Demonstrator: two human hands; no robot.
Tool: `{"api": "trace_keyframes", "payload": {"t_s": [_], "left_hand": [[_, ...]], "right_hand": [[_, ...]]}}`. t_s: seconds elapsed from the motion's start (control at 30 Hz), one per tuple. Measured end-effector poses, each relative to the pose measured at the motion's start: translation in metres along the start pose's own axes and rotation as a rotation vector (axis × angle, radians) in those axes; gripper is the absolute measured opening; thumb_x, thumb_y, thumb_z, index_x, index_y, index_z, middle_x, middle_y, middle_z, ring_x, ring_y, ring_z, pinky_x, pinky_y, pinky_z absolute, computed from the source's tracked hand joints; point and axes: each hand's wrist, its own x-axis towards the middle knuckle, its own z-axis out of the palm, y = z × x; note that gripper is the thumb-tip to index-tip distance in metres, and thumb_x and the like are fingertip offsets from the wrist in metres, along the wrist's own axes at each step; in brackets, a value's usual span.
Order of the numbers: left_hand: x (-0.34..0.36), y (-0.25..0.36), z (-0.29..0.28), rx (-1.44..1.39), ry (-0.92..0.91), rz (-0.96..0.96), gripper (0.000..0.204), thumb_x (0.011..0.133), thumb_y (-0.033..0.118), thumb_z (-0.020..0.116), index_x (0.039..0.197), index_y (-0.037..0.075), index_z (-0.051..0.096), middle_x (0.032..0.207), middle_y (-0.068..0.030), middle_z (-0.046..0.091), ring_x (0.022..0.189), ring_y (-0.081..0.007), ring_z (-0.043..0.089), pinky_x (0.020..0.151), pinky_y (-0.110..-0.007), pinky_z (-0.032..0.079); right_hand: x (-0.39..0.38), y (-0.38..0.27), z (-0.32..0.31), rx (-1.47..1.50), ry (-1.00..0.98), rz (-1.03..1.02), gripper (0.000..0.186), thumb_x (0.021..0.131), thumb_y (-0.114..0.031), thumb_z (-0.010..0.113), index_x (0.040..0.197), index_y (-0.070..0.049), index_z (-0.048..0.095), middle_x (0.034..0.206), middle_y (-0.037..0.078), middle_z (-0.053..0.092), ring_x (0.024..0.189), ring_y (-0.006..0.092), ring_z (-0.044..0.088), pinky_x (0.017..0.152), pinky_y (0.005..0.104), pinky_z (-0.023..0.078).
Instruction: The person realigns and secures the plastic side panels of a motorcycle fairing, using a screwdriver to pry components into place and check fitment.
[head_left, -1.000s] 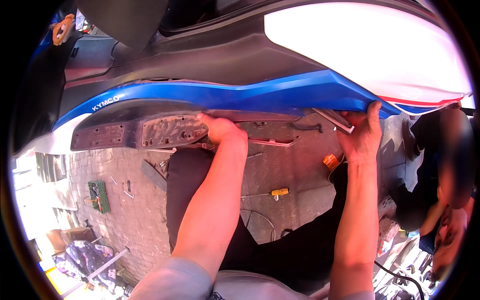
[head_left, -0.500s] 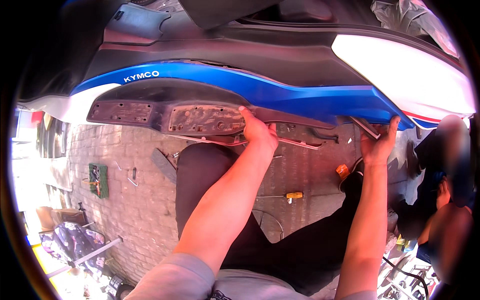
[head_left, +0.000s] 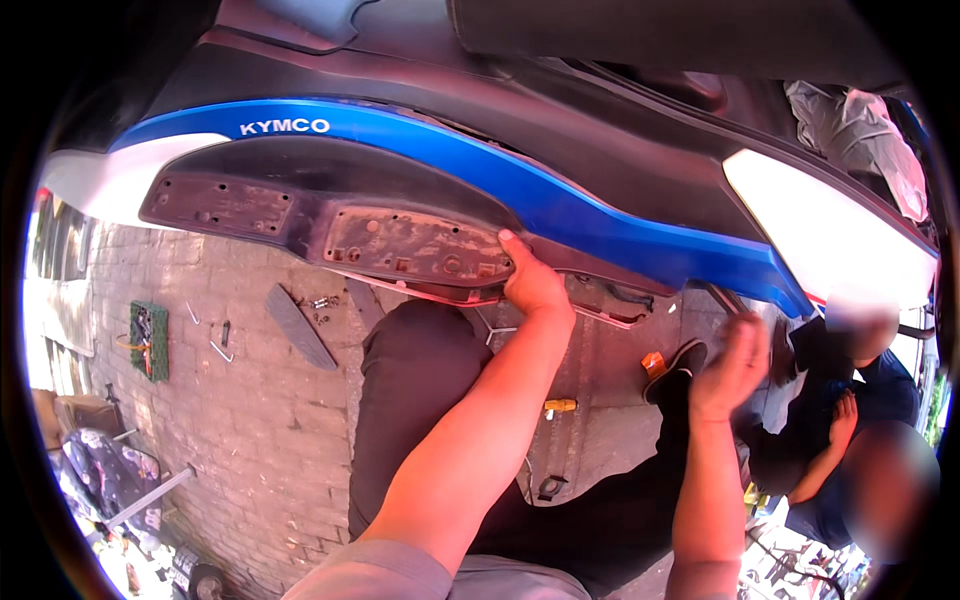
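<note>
A scooter's side panel, blue with a black footboard section, stretches across the upper part of the view. My left hand grips the footboard's lower edge, thumb on its dusty face and the other fingers largely hidden. Just below the blue panel's right end is my right hand, off the panel and smeared by motion, so its finger closure is unclear. Close above its fingertips, a dark metal bar juts out from beneath the panel. A thin reddish strip shows under the footboard.
On the paving lie a yellow-handled tool, an orange packet, a dark flat piece and several small screws. A green tray with tools sits at left. Another person crouches at right beside scattered parts.
My right hand has come away from the blue panel's right end and dropped slightly leftward. My left hand keeps its hold. The view has shifted and tilted.
</note>
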Motion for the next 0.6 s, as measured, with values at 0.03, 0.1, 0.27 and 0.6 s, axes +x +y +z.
{"api": "trace_keyframes", "payload": {"t_s": [0.03, 0.1, 0.27, 0.6], "left_hand": [[-0.002, 0.005, 0.003, 0.009, -0.007, -0.02, 0.086, 0.103, 0.072, 0.064, 0.132, -0.008, 0.07, 0.129, -0.0157, 0.074, 0.106, -0.0249, 0.076, 0.086, -0.037, 0.063], [0.0, 0.018, 0.007, 0.072, -0.008, -0.049, 0.086, 0.103, 0.075, 0.061, 0.121, -0.008, 0.073, 0.121, -0.0167, 0.075, 0.104, -0.0247, 0.076, 0.087, -0.038, 0.063], [0.011, 0.007, 0.009, 0.088, 0.056, 0.034, 0.082, 0.104, 0.072, 0.062, 0.114, -0.009, 0.075, 0.114, -0.0164, 0.077, 0.097, -0.0242, 0.076, 0.083, -0.039, 0.063], [0.006, -0.009, 0.013, 0.233, 0.1, 0.117, 0.076, 0.106, 0.069, 0.061, 0.106, -0.005, 0.08, 0.112, -0.0178, 0.08, 0.096, -0.0249, 0.077, 0.086, -0.039, 0.062]], "right_hand": [[0.012, 0.005, 0.023, -0.15, -0.392, -0.534, 0.021, 0.095, -0.012, 0.073, 0.081, -0.006, 0.057, 0.079, 0.008, 0.055, 0.07, 0.0212, 0.05, 0.065, 0.0373, 0.04], [0.023, -0.024, 0.103, -0.146, -0.767, -0.93, 0.028, 0.078, -0.016, 0.083, 0.069, -0.01, 0.057, 0.073, 0.008, 0.057, 0.063, 0.0276, 0.053, 0.061, 0.0396, 0.042], [-0.003, -0.034, 0.211, 0.183, -0.976, -1.076, 0.035, 0.075, -0.023, 0.087, 0.068, -0.012, 0.055, 0.069, 0.004, 0.055, 0.063, 0.0247, 0.056, 0.057, 0.0403, 0.041], [0.059, 0.033, 0.143, -0.156, -1.108, -1.067, 0.028, 0.078, -0.021, 0.084, 0.07, -0.013, 0.058, 0.07, 0.004, 0.056, 0.061, 0.0256, 0.058, 0.058, 0.0401, 0.047]]}}
